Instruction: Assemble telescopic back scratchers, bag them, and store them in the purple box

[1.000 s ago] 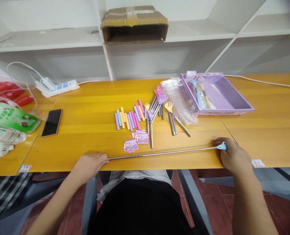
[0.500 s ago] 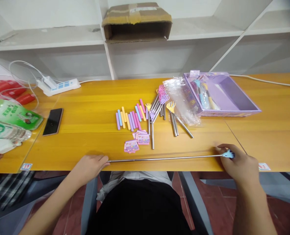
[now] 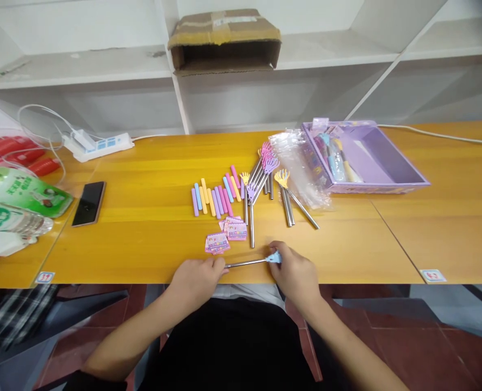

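Between my two hands, over the table's front edge, is a telescopic back scratcher with a light blue claw head and a thin metal rod. My left hand is closed on the rod's plain end. Closed round the blue head is my right hand. Just beyond them lie small printed cards in pink and purple. Behind the cards are coloured handle tubes in a row. To their right rest several back scratchers with pink, purple and yellow heads, and more yellow-headed back scratchers.
A purple box with wrapped back scratchers stands at the back right, beside clear plastic bags. At left are a phone, a power strip, a green bottle and a clear bottle. A cardboard box sits on the shelf.
My hands have come much closer together, and the back scratcher's rod has gone from long to short between them. My right hand moved left; my left hand moved right.
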